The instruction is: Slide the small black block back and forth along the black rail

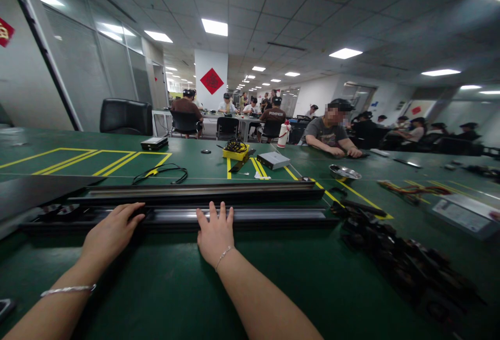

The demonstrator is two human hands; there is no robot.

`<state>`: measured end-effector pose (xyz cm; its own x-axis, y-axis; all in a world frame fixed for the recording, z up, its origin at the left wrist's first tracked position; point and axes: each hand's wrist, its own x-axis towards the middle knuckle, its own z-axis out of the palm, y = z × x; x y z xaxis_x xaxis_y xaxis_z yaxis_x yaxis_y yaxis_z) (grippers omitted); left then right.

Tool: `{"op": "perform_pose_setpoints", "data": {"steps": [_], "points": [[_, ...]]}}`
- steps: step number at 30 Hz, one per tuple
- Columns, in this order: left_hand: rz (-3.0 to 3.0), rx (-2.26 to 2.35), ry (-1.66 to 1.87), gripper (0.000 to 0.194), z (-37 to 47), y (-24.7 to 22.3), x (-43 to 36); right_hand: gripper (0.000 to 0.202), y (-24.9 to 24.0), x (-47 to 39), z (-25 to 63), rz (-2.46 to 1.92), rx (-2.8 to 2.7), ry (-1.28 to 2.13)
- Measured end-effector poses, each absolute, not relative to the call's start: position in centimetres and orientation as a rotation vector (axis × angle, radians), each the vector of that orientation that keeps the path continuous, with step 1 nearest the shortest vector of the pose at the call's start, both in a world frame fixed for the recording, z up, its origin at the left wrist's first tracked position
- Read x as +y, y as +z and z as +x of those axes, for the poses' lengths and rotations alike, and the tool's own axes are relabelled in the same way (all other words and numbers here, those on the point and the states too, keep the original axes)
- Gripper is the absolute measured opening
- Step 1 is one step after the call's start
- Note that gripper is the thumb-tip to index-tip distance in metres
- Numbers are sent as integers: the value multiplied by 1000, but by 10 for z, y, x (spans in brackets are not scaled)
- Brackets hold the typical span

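Two long black channel-shaped pieces lie side by side across the green table. The nearer channel (273,216) has a shiny pale strip along its inside; the farther channel (250,190) has a similar strip. My left hand (111,231) is on the nearer channel left of its middle, fingers together and thumb bent in at its black part. What lies under those fingers is partly hidden. My right hand (216,233) rests on the same channel farther right, its fingers spread flat over the shiny strip.
A heap of black parts (406,256) lies at the right, near a metal power supply box (464,215) with cables. Beyond the channels are a metal bowl (344,172), a grey drive (273,160), a yellow box (235,152) and a black cable (160,174). A person (330,131) sits opposite.
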<state>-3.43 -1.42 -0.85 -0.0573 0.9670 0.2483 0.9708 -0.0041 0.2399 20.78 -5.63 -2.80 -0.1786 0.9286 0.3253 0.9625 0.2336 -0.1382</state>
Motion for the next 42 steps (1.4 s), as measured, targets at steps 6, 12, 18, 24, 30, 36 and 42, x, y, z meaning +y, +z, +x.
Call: {"op": "perform_pose_setpoints", "data": {"steps": [6,12,18,24,30,36,42], "points": [[-2159,-2208,-523,44,-31,-8,-12,48,-27,-57,208,-1763,-2174,-135],[-2177,-2170,-556,45,-34,-11,-11,47,-28,-58,208,-1756,-2163,-149],[-2169,-2166,-558,46,-35,-12,-11,48,-25,-58,208,-1776,-2191,-111],[-2173,-2166,-578,48,-32,-8,-13,46,-24,-59,208,-1776,-2194,-117],[-2176,-2167,-590,46,-28,-8,-13,47,-22,-60,207,-1794,-2202,-104],[-2180,-2175,-570,46,-26,-8,-13,46,-24,-59,207,-1766,-2172,-120],[-2185,-2198,-588,46,-25,-6,-15,45,-24,-58,208,-1752,-2176,-112]]}}
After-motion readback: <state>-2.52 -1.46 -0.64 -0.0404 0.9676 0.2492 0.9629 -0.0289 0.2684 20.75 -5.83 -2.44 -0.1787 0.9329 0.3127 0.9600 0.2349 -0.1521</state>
